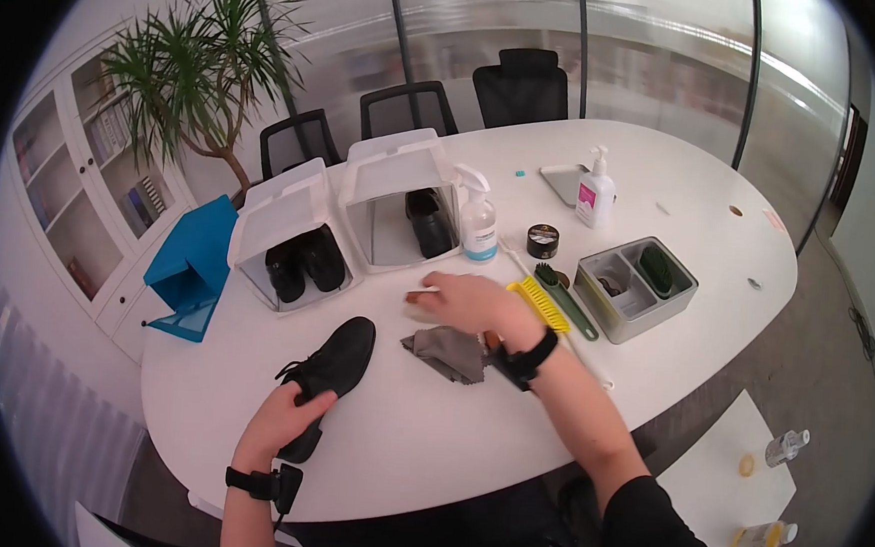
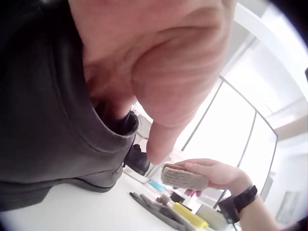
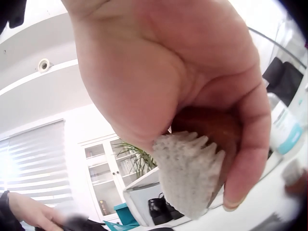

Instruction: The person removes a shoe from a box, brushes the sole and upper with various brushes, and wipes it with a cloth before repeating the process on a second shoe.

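Observation:
A black lace-up shoe (image 1: 340,360) lies on the table, toe pointing away. My left hand (image 1: 286,420) holds it at the heel end, with fingers inside the opening (image 2: 113,122) and the thumb outside. Over the middle of the table, my right hand (image 1: 474,304) grips a wooden-backed brush (image 3: 190,173) with dense pale bristles. In the left wrist view, the brush's bristles face the shoe. A grey cloth with zigzag edges (image 1: 450,354) lies below the right hand. Partly hidden near the right wrist is another brown wooden item (image 1: 493,340).
Two white shoe boxes (image 1: 260,225) hold black shoes (image 1: 431,223). Right of them stand a spray bottle (image 1: 479,226), round tin (image 1: 543,242), pump bottle (image 1: 594,193) and divided metal box (image 1: 635,321). Yellow (image 1: 538,306) and green (image 1: 577,314) brushes lie nearby. A blue box (image 1: 193,259) sits left.

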The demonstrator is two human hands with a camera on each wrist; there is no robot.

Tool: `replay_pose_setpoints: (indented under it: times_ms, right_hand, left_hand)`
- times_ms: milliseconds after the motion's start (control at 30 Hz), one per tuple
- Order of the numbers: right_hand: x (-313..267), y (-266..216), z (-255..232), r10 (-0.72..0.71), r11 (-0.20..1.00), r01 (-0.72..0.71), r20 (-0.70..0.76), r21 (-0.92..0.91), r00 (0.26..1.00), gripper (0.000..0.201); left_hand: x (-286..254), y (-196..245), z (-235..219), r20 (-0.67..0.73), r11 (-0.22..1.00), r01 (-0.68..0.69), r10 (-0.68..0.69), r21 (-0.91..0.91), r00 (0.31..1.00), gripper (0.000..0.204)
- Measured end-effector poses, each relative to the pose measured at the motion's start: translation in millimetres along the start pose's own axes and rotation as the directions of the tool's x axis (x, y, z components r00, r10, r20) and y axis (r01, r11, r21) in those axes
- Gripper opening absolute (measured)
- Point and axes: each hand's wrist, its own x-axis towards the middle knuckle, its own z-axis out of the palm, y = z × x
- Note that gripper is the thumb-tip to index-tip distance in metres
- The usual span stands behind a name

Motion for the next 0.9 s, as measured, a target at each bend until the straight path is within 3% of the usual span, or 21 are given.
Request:
replay_pose_setpoints:
  times_ms: [67, 100, 133, 200, 233, 300, 333, 400, 433, 467, 500, 533, 600, 633, 667, 733, 767, 900]
  right_hand:
    - [-26.3, -1.4, -43.6, 0.229, 0.973, -0.231, 0.072, 0.02, 0.971, 0.05]
    - [-35.4, 14.1, -49.9, 0.297, 0.954, -0.298, 0.029, 0.036, 0.955, 0.05]
    - [-43.1, 30.3, -55.7, 0.362, 0.931, -0.36, -0.015, 0.054, 0.932, 0.05]
    - [-58.6, 52.2, -72.1, 0.443, 0.896, -0.442, -0.022, 0.041, 0.896, 0.047]
    - [-62.7, 57.4, -76.9, 0.437, 0.9, -0.436, -0.03, 0.026, 0.899, 0.047]
    - [-75.6, 66.4, -79.9, 0.602, 0.741, -0.581, 0.05, 0.337, 0.797, 0.042]
    - [-80.4, 70.1, -78.1, 0.606, 0.741, -0.582, 0.04, 0.336, 0.794, 0.042]
    - [-84.8, 76.2, -74.2, 0.61, 0.632, -0.532, 0.062, 0.564, 0.79, 0.041]
    - [-85.9, 74.3, -72.6, 0.613, 0.628, -0.533, 0.062, 0.567, 0.788, 0.041]
    - [-87.5, 70.5, -69.1, 0.572, 0.599, -0.505, 0.109, 0.622, 0.813, 0.039]
    - [-89.3, 68.4, -65.3, 0.527, 0.564, -0.479, 0.154, 0.673, 0.836, 0.038]
    - [-90.6, 68.5, -61.7, 0.527, 0.56, -0.485, 0.163, 0.671, 0.834, 0.038]
    - [-88.6, 69.2, -58.1, 0.488, 0.563, -0.431, 0.138, 0.705, 0.862, 0.04]
    - [-88.2, 72.9, -56.7, 0.495, 0.546, -0.396, 0.097, 0.739, 0.863, 0.041]
    - [-87.6, 76.7, -56.1, 0.493, 0.548, -0.393, 0.094, 0.738, 0.865, 0.041]
    - [-92.0, 82.5, -57.9, 0.495, 0.334, -0.204, 0.012, 0.92, 0.869, 0.043]
    - [-96.5, 80.8, -59.8, 0.527, 0.343, -0.21, -0.003, 0.916, 0.85, 0.044]
    - [-110.8, 96.6, -49.9, 0.636, 0.475, -0.363, -0.028, 0.802, 0.771, 0.043]
  left_hand:
    - [3.2, -17.2, 3.0, 0.08, 0.904, -0.378, 0.369, 0.202, 0.926, 0.05]
    - [10.7, -32.3, 7.5, 0.006, 0.82, -0.423, 0.456, 0.386, 0.89, 0.046]
    - [6.6, -31.7, 10.7, -0.005, 0.829, -0.418, 0.452, 0.37, 0.892, 0.046]
    - [-0.2, -21.0, 16.5, -0.063, 0.714, -0.252, 0.383, 0.653, 0.922, 0.043]
    - [0.0, -20.2, 17.6, -0.073, 0.722, -0.255, 0.388, 0.643, 0.919, 0.043]
    - [2.5, -17.0, 20.4, -0.133, 0.752, -0.149, 0.3, 0.642, 0.945, 0.041]
    - [0.1, -12.2, 18.8, -0.129, 0.752, -0.159, 0.309, 0.64, 0.942, 0.041]
    - [-5.1, -2.0, 9.5, -0.196, 0.863, -0.074, 0.196, 0.5, 0.961, 0.041]
    - [-4.9, -2.8, 3.3, -0.22, 0.926, -0.142, 0.228, 0.349, 0.948, 0.039]
    - [-4.9, -2.7, -5.3, -0.132, 0.972, -0.236, 0.235, 0.011, 0.963, 0.035]
    - [-7.7, -2.3, -12.4, -0.101, 0.948, -0.246, 0.23, -0.204, 0.968, 0.033]
    - [-17.5, 10.4, -17.7, -0.073, 0.88, -0.238, 0.229, -0.41, 0.971, 0.031]
    - [-25.0, 19.9, -17.8, -0.183, 0.643, -0.364, 0.332, -0.674, 0.925, 0.033]
    - [-14.8, 5.5, -22.6, -0.195, 0.556, -0.409, 0.403, -0.724, 0.894, 0.041]
    - [-10.5, 1.6, -20.2, -0.198, 0.554, -0.412, 0.405, -0.724, 0.893, 0.041]
    - [-2.8, -2.5, -12.5, -0.343, 0.065, -0.396, 0.382, -0.916, 0.858, 0.048]
    - [0.5, -8.6, -9.6, -0.314, -0.055, -0.318, 0.381, -0.947, 0.87, 0.051]
    - [10.3, -26.3, 4.6, -0.29, -0.202, -0.222, 0.423, -0.954, 0.858, 0.05]
